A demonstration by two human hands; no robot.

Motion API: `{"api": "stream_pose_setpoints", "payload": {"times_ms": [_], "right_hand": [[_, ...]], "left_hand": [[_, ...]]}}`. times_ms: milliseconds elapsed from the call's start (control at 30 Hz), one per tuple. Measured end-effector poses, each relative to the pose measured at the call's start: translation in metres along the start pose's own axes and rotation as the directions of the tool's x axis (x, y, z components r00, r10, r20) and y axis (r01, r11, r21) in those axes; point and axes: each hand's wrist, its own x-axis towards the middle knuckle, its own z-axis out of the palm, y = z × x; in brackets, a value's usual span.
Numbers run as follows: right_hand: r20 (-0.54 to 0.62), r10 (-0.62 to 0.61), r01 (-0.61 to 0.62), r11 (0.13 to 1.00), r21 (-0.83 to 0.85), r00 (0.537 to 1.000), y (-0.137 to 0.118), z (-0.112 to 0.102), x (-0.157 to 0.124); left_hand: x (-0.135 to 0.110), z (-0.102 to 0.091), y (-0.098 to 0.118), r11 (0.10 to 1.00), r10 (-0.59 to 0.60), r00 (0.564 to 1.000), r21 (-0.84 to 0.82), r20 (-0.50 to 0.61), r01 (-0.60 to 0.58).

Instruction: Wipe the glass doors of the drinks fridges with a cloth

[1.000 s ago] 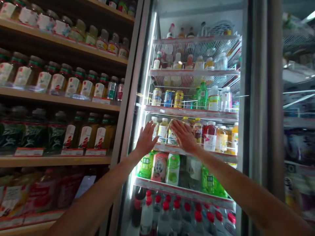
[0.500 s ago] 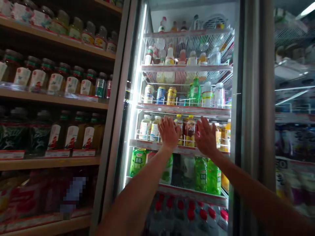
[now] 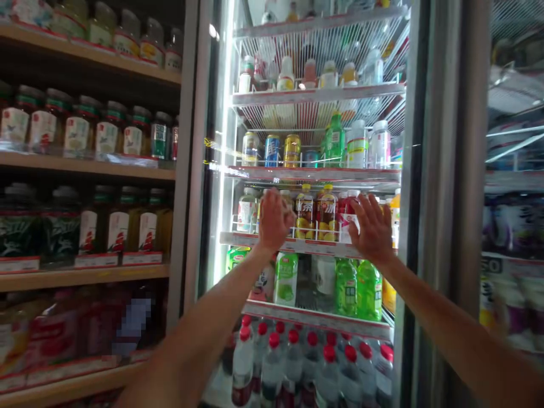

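Both my hands are raised in front of a lit drinks fridge, fingers stretched and holding nothing. My left hand covers some pale-labelled bottles on the shelf with a wire guard. Over the right part of that same shelf is my right hand, in front of red-labelled bottles. Dark bottles with yellow caps show between the hands. Whether either palm touches the glass I cannot tell. Beneath the hands stand green bottles and a green-and-white carton.
Cans and a green bottle fill the shelf above. Red-capped bottles crowd the bottom. Wooden shelves with jars and bottles stand left of the metal door frame. Another fridge section lies right of a metal post.
My hands have moved apart, the left one to the left and the right one to the right. The view has tilted down, bringing more red-capped bottles into sight.
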Motion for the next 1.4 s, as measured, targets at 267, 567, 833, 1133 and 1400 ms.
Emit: {"api": "stream_pose_setpoints", "payload": {"times_ms": [267,567,833,1133,1400], "right_hand": [[-0.039,-0.024,0.025,0.999,0.027,0.999,0.003,0.001,-0.008],[-0.065,-0.009,0.011,1.0,0.022,0.998,0.001,0.004,-0.012],[-0.027,0.052,-0.051,0.998,0.019,0.998,-0.007,0.005,-0.018],[-0.001,0.118,-0.118,0.993,-0.003,0.993,-0.021,0.005,-0.024],[-0.022,0.111,-0.111,0.994,0.011,0.994,-0.021,0.006,-0.025]], "left_hand": [[-0.016,-0.03,-0.049,0.997,0.019,1.0,0.072,0.009,-0.02],[-0.026,0.015,0.032,0.972,0.228,0.972,-0.063,0.049,-0.225],[-0.038,-0.034,-0.061,0.981,-0.17,0.977,0.075,-0.13,0.181],[-0.059,-0.002,0.016,0.937,0.345,0.928,-0.113,0.141,-0.331],[-0.068,-0.044,-0.064,0.982,-0.123,0.987,0.128,-0.103,0.135]]}}
